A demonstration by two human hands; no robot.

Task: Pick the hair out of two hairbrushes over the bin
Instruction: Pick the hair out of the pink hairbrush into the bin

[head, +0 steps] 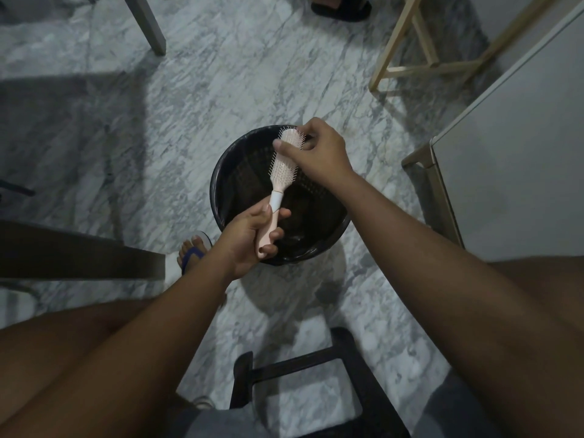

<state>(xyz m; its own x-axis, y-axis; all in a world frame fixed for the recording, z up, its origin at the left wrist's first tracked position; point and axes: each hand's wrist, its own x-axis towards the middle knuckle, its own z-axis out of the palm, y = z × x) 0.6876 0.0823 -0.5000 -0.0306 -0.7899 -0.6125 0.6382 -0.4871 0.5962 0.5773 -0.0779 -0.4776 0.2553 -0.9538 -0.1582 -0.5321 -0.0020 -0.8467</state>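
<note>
A pale pink hairbrush (pixel 283 167) with a white collar is held bristles up over a round black bin (pixel 234 172) lined with a dark bag. My left hand (pixel 249 240) grips the brush's handle near the bin's front rim. My right hand (pixel 316 151) lies over the far end of the brush head, thumb on the left edge and fingers curled round the tip among the bristles. Whether hair is pinched between the fingers cannot be told. Dark clumps lie at the bin's bottom. Only one brush is in view.
The bin stands on a grey marbled floor. A black stool frame (pixel 303 368) is below me, and my foot in a blue sandal (pixel 192 251) is left of the bin. A white cabinet (pixel 518 172) stands right, wooden legs (pixel 410 58) behind, a dark table edge (pixel 82 257) left.
</note>
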